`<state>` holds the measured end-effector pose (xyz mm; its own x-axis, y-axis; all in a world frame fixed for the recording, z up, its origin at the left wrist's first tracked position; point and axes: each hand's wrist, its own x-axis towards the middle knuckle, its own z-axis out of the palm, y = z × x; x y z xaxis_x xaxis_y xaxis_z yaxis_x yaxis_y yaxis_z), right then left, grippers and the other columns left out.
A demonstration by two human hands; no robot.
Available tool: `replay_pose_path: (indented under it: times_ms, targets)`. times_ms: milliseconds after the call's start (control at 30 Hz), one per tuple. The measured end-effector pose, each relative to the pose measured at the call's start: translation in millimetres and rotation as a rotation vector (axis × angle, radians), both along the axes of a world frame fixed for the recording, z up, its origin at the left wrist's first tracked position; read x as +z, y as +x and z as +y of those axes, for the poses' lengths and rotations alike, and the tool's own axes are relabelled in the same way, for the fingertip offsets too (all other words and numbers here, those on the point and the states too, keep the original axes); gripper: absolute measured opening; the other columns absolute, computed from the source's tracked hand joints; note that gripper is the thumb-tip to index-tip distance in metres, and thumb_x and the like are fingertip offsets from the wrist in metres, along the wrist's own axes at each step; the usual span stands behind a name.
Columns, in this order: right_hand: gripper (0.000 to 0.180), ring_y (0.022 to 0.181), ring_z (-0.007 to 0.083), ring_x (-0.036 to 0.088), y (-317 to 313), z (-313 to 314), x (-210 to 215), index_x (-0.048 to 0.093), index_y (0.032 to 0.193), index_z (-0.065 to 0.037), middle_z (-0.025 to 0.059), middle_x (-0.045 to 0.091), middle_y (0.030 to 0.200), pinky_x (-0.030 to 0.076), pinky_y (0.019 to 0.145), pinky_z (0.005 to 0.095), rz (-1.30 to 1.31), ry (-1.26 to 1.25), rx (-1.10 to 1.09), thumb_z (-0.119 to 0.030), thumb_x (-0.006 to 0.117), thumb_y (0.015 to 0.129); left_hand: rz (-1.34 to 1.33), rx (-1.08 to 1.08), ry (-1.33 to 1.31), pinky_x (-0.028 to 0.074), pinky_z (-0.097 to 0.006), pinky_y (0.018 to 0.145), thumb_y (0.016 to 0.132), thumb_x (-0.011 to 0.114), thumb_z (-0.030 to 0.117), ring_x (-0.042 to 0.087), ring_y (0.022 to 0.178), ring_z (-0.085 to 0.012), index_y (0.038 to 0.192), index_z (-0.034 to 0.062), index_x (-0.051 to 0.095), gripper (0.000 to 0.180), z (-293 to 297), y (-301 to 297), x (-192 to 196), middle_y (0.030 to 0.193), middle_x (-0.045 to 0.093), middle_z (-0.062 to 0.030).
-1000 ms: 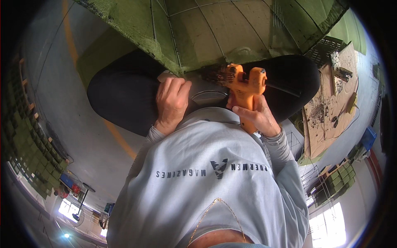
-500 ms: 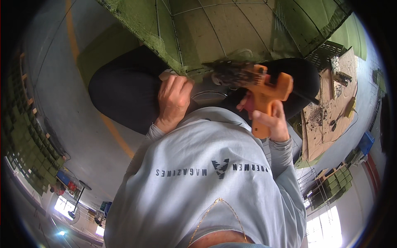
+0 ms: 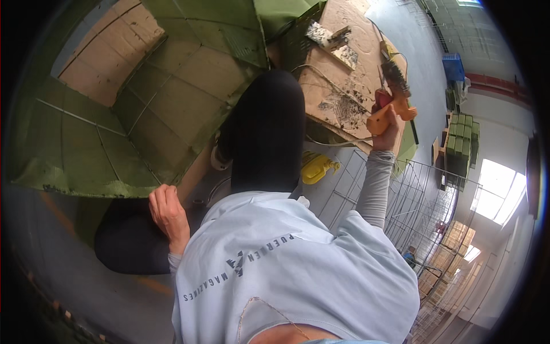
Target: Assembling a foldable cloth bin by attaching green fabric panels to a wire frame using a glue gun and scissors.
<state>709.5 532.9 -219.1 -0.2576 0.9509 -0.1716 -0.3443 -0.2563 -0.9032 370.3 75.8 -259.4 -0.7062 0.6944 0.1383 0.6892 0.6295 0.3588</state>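
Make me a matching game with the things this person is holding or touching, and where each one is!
Things:
1. orange power tool
2. yellow plastic object
3. green-painted panel
4. wire mesh rack

Places or states:
A. lying on the floor beside the black trouser leg
B. gripped in the raised right hand
C. standing to the right, past the right arm
D. just above the left hand, which rests by its lower edge

Pairs: 1-B, 2-A, 3-D, 4-C
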Motion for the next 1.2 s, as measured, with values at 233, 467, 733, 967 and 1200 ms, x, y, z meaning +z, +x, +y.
replay_pose_path:
  times_ms: [233, 467, 733, 967, 1200]
  targets:
    - [0.028, 0.089, 0.0251, 0.07, 3.0, 33.5, -55.4, 0.06, 0.118, -0.006, 0.0067, 0.069, 0.103, 0.06, 0.083, 0.0402, 0.065, -0.113, -0.029, -0.014, 0.068, 0.091, 0.034, 0.0, -0.078, 0.048, -0.04, 0.084, 0.088, 0.065, 0.005, 0.057, 0.099, -0.0266, 0.097, 0.0041, 0.062, 0.01, -0.5, -0.4, 3.3, 0.1, 0.059, -0.0064]
    - [0.03, 0.099, 0.026, 0.068, -25.5, 71.8, -77.2, 0.059, 0.118, -0.003, 0.0112, 0.068, 0.111, 0.057, 0.091, 0.0434, 0.085, -0.127, 0.087, -0.013, 0.067, 0.091, 0.041, 0.016, -0.088, 0.047, -0.04, 0.084, 0.088, 0.065, 0.006, 0.056, 0.1, -0.0266, 0.097, 0.0045, 0.061, 0.011, 2.2, 1.9, 2.0, 0.1, 0.059, -0.0063]
    - [0.038, 0.093, 0.0265, 0.07, -58.0, 95.6, -91.9, 0.056, 0.125, -0.004, 0.0114, 0.069, 0.107, 0.058, 0.082, 0.0397, -0.019, -0.17, 0.313, -0.022, 0.066, 0.093, 0.035, 0.058, -0.09, 0.048, -0.041, 0.084, 0.086, 0.064, 0.005, 0.057, 0.099, -0.0275, 0.095, 0.0045, 0.062, 0.009, -12.3, 4.5, 4.1, 0.099, 0.059, -0.0071]
    - [0.036, 0.064, 0.0269, 0.063, 55.2, 210.5, -90.3, 0.06, 0.132, -0.019, 0.0111, 0.069, 0.086, 0.046, 0.054, 0.0414, -2.101, 1.769, 0.367, -0.028, 0.054, 0.098, 0.035, -0.009, -0.003, 0.05, -0.037, 0.084, 0.081, 0.061, 0.004, 0.058, 0.099, -0.0268, 0.095, 0.0065, 0.063, 0.014, 3.3, 0.3, -8.2, 0.1, 0.06, -0.006]
    - [0.014, 0.081, 0.0156, 0.068, -184.0, -67.2, 1.0, 0.074, 0.099, -0.004, 0.0059, 0.073, 0.092, 0.054, 0.072, 0.0287, -0.802, 1.189, 0.302, 0.001, 0.067, 0.087, 0.075, -0.007, 0.004, 0.05, -0.036, 0.078, 0.077, 0.061, 0.003, 0.058, 0.095, -0.0241, 0.09, 0.0061, 0.061, 0.014, 0.6, -4.6, -4.1, 0.097, 0.058, -0.0047]
